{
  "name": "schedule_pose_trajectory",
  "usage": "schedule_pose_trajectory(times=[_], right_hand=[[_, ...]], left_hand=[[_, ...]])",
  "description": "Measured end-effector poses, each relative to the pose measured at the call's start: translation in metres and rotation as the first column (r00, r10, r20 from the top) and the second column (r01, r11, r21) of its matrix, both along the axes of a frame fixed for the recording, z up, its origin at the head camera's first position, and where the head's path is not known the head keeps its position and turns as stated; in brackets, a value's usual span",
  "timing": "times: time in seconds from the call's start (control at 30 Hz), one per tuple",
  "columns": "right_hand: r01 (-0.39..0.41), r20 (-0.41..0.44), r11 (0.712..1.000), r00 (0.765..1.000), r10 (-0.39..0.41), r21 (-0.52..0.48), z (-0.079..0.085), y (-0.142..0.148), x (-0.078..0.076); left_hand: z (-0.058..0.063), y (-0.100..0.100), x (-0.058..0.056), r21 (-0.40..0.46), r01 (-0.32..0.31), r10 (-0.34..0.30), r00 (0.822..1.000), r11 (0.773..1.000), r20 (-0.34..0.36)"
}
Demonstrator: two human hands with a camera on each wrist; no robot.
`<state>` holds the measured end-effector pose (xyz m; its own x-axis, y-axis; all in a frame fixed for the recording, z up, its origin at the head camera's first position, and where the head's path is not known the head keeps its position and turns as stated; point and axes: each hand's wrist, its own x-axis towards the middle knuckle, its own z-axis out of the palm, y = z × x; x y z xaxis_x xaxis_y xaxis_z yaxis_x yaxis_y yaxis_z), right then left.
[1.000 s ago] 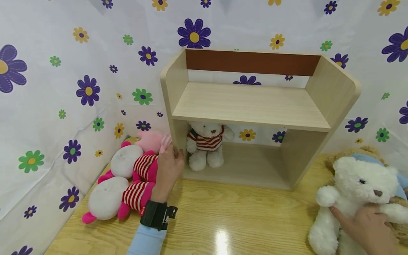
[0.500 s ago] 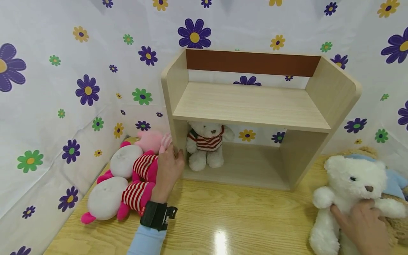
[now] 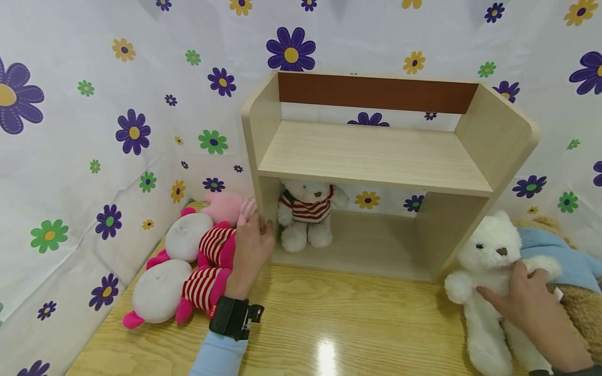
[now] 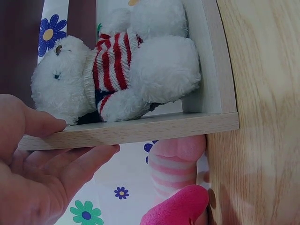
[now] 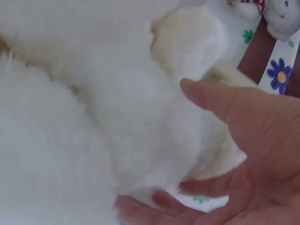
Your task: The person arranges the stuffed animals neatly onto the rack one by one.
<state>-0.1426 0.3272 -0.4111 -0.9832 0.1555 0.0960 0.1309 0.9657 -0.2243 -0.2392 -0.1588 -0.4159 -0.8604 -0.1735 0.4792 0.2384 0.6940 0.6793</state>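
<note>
Held bear [image 3: 489, 277] covered in fluffy plush, pile seemingly dense but blurred up close. Shelf [image 3: 376, 154] faced in matt wood grain. Counter [image 3: 352, 318] finished in glossy wood. Striped sweater [image 3: 310, 210] knitted.

1. Left hand [image 3: 251, 243]: we find it bare, fingers and thumb uncovered.
2. Left sleeve [image 3: 218, 355]: we record plain light blue cloth, ending beneath the wristband.
3. Wristband [image 3: 228, 317]: we identify a broad black strap around the left wrist, with a small silvery fitting on its thumb side.
4. Side piece [image 3: 256, 313]: we note a compact black block projecting from the strap beside that fitting.
5. Red tag [image 3: 213, 312]: we see pale lettering, too small to read, at the band's edge.
6. Right hand [image 3: 527, 292]: we find it likewise bare.
7. Dark band [image 3: 578, 371]: we see only its edge, at the right wrist.
</note>
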Motion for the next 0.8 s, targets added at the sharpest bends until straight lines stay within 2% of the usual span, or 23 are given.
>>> schedule_pose_trajectory(times=[0.1, 0.2, 0.3, 0.37, 0.53, 0.67, 0.8], right_hand=[[-0.013, -0.151, 1.0, 0.988, 0.013, 0.006, -0.005, -0.012, 0.003], [-0.041, -0.226, 0.999, 0.973, 0.042, 0.012, -0.013, -0.017, 0.0], [-0.035, -0.16, 0.999, 0.987, 0.035, 0.004, -0.018, -0.017, -0.003], [-0.011, -0.08, 1.0, 0.997, 0.01, -0.01, -0.02, -0.015, -0.005], [0.042, 0.014, 0.999, 0.999, -0.042, 0.001, -0.024, -0.014, -0.01], [0.074, -0.01, 0.997, 0.997, -0.074, -0.01, -0.027, -0.013, -0.013], [0.06, -0.094, 0.997, 0.994, -0.064, -0.049, -0.03, -0.013, -0.014]], left_hand=[[0.001, 0.0, 0.0, 0.001, -0.002, 0.002, 1.0, 1.0, 0.003], [0.002, 0.0, 0.0, 0.001, -0.004, 0.004, 1.0, 1.0, 0.012], [0.001, 0.0, 0.001, 0.002, -0.002, 0.002, 1.0, 1.0, 0.02], [0.001, 0.0, 0.001, -0.002, -0.004, 0.004, 1.0, 1.0, 0.022], [-0.001, -0.001, 0.002, -0.014, -0.009, 0.009, 1.0, 1.0, 0.009], [-0.001, 0.0, 0.001, -0.009, 0.006, -0.006, 1.0, 1.0, 0.0], [-0.001, 0.0, 0.001, -0.006, 0.013, -0.013, 1.0, 1.0, 0.008]])
